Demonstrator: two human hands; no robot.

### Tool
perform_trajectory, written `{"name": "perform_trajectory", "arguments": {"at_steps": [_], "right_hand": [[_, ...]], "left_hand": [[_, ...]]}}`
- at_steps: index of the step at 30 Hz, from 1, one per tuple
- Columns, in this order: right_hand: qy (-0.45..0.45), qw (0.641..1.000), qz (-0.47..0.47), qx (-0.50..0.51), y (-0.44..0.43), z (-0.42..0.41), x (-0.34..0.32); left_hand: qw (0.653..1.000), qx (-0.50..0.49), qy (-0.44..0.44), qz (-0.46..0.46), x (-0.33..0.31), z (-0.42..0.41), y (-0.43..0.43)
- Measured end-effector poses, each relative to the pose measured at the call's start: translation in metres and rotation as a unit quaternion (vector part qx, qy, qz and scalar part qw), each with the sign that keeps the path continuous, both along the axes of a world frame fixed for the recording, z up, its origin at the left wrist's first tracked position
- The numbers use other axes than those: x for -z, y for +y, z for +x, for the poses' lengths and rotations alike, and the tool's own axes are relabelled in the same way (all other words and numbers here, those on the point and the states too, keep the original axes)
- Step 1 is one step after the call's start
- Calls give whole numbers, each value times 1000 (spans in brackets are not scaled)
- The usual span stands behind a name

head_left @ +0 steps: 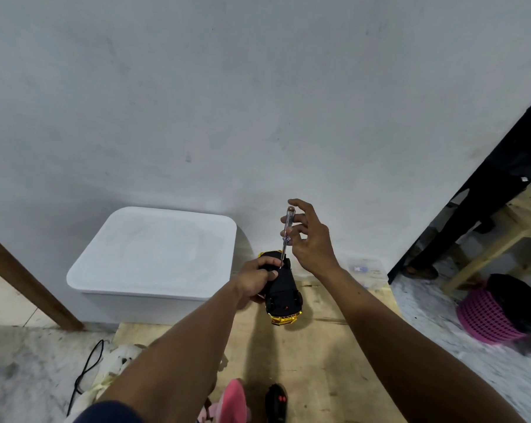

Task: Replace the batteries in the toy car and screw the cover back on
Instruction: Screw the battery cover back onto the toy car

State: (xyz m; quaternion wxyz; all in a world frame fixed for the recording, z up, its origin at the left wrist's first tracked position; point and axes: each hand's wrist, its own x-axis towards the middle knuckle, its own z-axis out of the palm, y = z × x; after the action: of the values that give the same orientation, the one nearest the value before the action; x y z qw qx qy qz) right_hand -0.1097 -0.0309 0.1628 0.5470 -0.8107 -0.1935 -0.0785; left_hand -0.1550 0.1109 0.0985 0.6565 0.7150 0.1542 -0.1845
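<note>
A gold toy car [284, 296] is turned upside down, its black underside facing up, above a wooden board [319, 355]. My left hand [256, 277] grips the car's far half from the left. A screwdriver [286, 233] with a clear handle stands nearly upright, its tip down on the underside beside my left thumb. My right hand [311, 239] holds the handle between thumb and fingertips, the other fingers spread. The battery cover and screw are hidden under my left hand.
A white lidded bin [154, 254] stands left of the car against the wall. A black remote [276, 403] and a pink object [233, 401] lie at the bottom. A pink basket [487, 315] and wooden frame [484, 251] are right, a black cable [87, 367] left.
</note>
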Motion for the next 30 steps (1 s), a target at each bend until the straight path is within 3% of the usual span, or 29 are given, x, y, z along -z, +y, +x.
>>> {"name": "perform_trajectory", "arguments": {"at_steps": [14,30], "right_hand": [[-2,1000,28,0,-5,2,5],[-56,997,-48,-5,-3,1,8]], "left_hand": [[1000,-1,-5,-11,-5,4,5],[1000,0,-11,-24,-8,1,3]]}}
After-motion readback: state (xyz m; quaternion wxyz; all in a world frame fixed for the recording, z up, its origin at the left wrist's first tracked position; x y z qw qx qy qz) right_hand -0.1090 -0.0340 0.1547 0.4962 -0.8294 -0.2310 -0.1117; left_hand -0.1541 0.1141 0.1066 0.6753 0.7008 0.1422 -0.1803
